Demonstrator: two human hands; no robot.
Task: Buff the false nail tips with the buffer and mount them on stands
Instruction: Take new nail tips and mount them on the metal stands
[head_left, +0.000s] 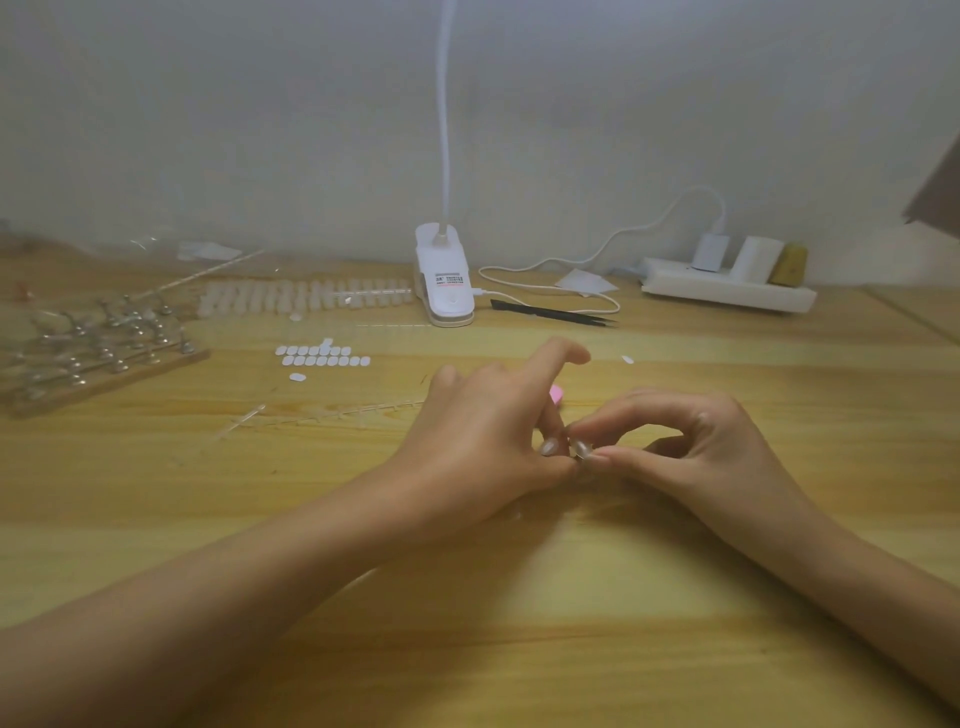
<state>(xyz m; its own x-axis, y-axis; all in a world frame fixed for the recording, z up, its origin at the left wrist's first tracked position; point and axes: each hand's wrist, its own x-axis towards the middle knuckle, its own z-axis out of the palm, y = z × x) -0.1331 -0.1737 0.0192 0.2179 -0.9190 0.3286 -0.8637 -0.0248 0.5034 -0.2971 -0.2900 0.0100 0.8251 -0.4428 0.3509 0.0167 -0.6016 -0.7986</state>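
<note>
Left hand (483, 431) and right hand (691, 447) meet low over the desk (519, 634), both pinching one false nail tip (581, 450), likely steadying it for mounting; pink buffer (557, 393) peeks behind the left, stand rack (104, 343) far left.

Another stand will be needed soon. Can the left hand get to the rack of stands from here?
Probably yes. The rack of stands sits on the left hand's side, with only thin clear strips between; it would first release the small piece it seems to pinch with the right hand.
</note>
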